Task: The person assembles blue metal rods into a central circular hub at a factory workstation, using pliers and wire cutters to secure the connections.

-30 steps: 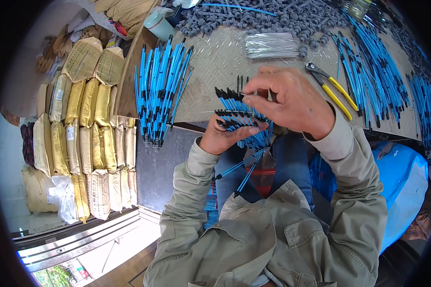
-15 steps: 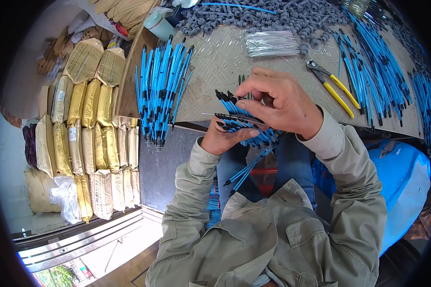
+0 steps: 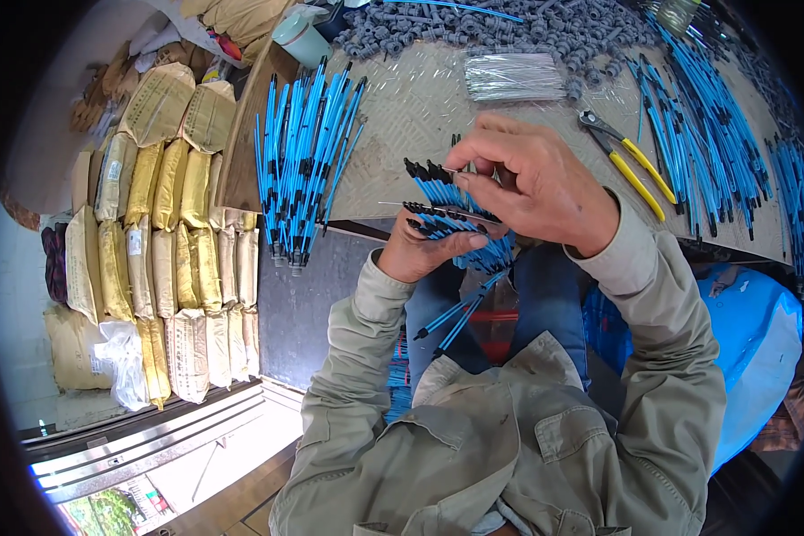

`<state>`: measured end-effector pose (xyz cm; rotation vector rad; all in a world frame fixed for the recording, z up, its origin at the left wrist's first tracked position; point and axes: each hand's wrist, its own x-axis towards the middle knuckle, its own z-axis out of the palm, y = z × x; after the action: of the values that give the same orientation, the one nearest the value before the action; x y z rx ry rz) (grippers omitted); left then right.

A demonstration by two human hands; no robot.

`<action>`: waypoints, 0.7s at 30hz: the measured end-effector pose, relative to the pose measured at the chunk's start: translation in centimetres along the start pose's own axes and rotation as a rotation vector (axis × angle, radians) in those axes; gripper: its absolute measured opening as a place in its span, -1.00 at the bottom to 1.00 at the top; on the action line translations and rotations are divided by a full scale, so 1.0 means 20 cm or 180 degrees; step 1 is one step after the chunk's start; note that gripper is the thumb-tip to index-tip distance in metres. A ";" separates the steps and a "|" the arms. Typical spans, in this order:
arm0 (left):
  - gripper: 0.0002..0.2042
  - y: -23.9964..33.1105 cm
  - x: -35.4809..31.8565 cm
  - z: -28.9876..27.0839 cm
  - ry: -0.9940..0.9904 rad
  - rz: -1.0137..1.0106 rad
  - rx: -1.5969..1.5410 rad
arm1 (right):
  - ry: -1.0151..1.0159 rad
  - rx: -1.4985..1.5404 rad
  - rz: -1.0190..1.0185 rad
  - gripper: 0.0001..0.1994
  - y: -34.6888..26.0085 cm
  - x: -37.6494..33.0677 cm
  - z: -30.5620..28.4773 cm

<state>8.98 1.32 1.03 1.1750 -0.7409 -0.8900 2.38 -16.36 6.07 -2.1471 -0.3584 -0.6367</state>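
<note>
Head view: the left hand (image 3: 424, 255) grasps a bundle (image 3: 484, 259) of blue tubes with black tips, held above the lap at the near edge of the table (image 3: 402, 107). A thin wire (image 3: 393, 204) lies across the bundle. The right hand (image 3: 531, 183) has thumb and forefinger brought together at the upper tips; the pinched item is too small to tell. Pliers (image 3: 636, 186) lie to the right, beside more tubes (image 3: 710, 125).
</note>
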 end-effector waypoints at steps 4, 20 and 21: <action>-0.73 0.00 0.00 0.00 0.0045 -0.0042 0.0146 | 0.0044 0.0031 0.0041 -0.88 0.00 0.00 0.01; -0.81 -0.01 0.00 0.00 0.0037 -0.0037 0.0239 | 0.0036 0.0172 0.0001 -0.87 0.03 0.00 0.03; -0.81 0.00 0.01 0.00 0.0003 -0.0097 0.0124 | 0.0035 0.0184 -0.0046 -0.87 0.03 0.00 0.03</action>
<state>8.98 1.09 0.99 1.2240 -0.7442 -0.9037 2.95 -16.28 5.35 -2.0872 -0.3822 -0.6386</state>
